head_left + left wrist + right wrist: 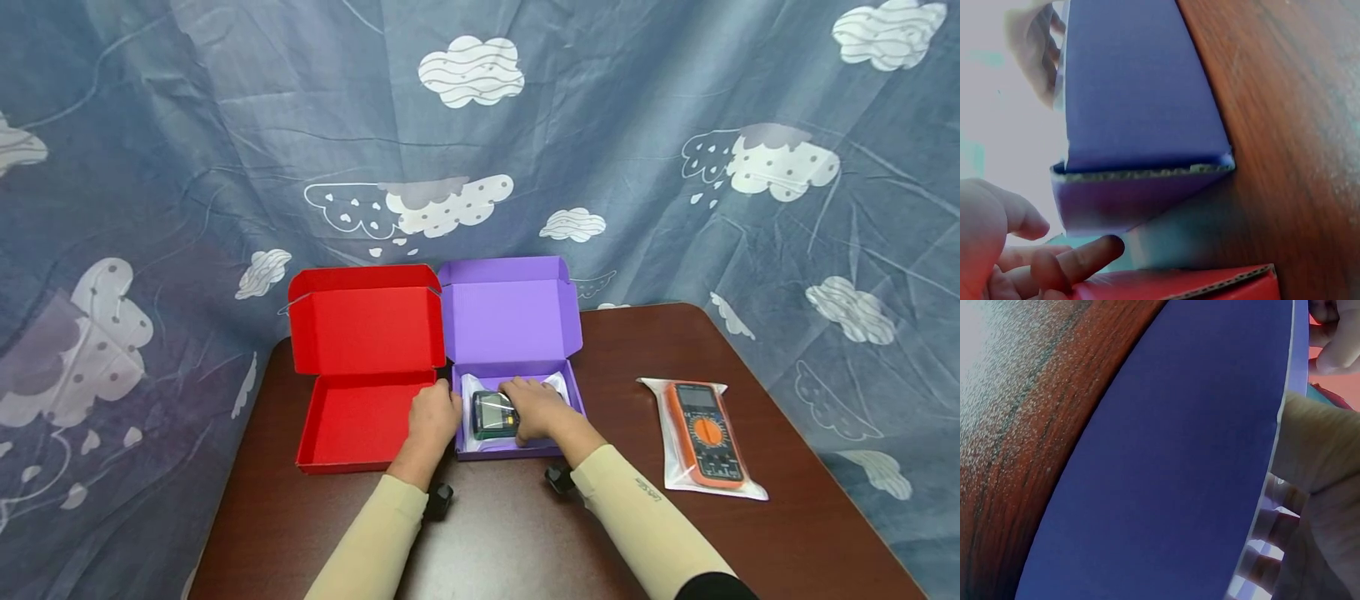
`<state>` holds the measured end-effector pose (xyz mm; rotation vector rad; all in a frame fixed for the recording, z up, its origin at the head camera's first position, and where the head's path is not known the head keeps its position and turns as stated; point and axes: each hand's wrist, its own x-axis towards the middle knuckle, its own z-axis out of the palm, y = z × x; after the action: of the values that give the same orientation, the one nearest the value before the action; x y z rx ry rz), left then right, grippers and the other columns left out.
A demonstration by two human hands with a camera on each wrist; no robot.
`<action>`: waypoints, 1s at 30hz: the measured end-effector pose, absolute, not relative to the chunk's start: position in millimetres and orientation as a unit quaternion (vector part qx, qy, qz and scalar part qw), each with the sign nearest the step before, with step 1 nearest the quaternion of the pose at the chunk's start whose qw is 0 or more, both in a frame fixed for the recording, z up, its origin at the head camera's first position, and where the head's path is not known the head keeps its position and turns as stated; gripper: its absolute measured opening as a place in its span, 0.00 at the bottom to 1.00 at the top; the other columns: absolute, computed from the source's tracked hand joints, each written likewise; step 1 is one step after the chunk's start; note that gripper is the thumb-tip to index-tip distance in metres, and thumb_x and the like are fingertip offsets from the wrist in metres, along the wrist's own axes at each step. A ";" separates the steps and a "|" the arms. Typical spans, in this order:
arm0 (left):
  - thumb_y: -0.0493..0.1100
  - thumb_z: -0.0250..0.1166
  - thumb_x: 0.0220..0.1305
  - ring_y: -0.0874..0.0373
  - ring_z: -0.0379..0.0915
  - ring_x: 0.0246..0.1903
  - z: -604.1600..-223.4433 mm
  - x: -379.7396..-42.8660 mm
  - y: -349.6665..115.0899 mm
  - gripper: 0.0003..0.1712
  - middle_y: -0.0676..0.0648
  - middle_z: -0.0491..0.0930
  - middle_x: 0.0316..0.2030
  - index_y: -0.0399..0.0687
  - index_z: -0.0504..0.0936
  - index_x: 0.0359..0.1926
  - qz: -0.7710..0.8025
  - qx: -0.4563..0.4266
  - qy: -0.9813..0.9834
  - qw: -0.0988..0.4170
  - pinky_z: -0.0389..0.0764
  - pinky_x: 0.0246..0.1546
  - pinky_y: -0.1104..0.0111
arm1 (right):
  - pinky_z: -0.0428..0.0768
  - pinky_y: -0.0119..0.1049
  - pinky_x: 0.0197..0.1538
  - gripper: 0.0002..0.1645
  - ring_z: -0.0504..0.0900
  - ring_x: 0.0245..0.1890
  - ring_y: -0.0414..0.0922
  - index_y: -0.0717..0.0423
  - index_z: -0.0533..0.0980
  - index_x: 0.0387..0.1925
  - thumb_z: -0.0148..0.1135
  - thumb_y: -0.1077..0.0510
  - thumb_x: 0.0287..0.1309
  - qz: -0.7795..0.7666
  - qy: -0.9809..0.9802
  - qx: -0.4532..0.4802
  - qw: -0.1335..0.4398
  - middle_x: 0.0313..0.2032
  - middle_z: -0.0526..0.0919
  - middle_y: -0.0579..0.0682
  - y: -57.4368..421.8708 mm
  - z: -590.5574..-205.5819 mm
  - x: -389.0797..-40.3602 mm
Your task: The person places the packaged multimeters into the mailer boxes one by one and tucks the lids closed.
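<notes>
Purple box (pixel 504 323), dark multimeter (pixel 493 415) inside.
Right hand (pixel 540 410) grasps the multimeter; left hand (pixel 436 417) at the box's left wall, grip cannot be told.

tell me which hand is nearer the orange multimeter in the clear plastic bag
Right. The right hand reaches into the open purple cardboard box, left of the orange multimeter; the left hand is farther left, beside that box's left edge.

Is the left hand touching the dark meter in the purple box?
Apart: the head view shows a strip of white wrapping between the left hand and the near end of the dark meter.
</notes>
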<state>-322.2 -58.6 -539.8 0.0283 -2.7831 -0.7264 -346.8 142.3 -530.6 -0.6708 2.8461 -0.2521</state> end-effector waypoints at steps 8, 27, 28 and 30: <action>0.40 0.64 0.64 0.35 0.82 0.29 -542.3 -325.1 -67.5 0.08 0.33 0.83 0.29 0.37 0.82 0.33 -0.250 0.039 -0.960 0.122 0.82 0.31 0.48 | 0.71 0.57 0.61 0.56 0.75 0.58 0.54 0.49 0.72 0.62 0.90 0.55 0.25 -0.080 0.965 -0.224 0.111 0.55 0.77 0.49 143.6 -531.9 -347.4; 0.42 0.62 0.65 0.39 0.81 0.26 -535.5 -325.4 -78.7 0.11 0.37 0.80 0.23 0.38 0.81 0.30 -0.190 0.055 -0.976 0.093 0.82 0.27 0.50 | 0.70 0.61 0.62 0.56 0.76 0.58 0.59 0.52 0.72 0.63 0.89 0.55 0.25 -0.075 0.963 -0.233 0.114 0.56 0.77 0.53 143.9 -528.6 -347.4; 0.42 0.62 0.65 0.39 0.81 0.25 -535.5 -325.7 -78.6 0.11 0.38 0.80 0.23 0.38 0.81 0.30 -0.187 0.055 -0.976 0.092 0.81 0.26 0.51 | 0.69 0.62 0.63 0.56 0.76 0.58 0.59 0.52 0.72 0.63 0.89 0.55 0.25 -0.073 0.963 -0.235 0.113 0.56 0.77 0.53 143.7 -528.2 -347.5; 0.42 0.62 0.65 0.39 0.81 0.25 -535.1 -326.0 -78.3 0.11 0.38 0.80 0.23 0.38 0.81 0.30 -0.182 0.056 -0.977 0.090 0.81 0.25 0.51 | 0.66 0.64 0.65 0.56 0.75 0.59 0.59 0.52 0.72 0.63 0.89 0.55 0.26 -0.069 0.962 -0.239 0.112 0.57 0.77 0.54 143.6 -527.8 -347.5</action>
<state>-326.0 -78.3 -535.1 0.1673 -2.9056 -0.5419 -347.5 143.6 -527.8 -0.7008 2.8248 -0.2030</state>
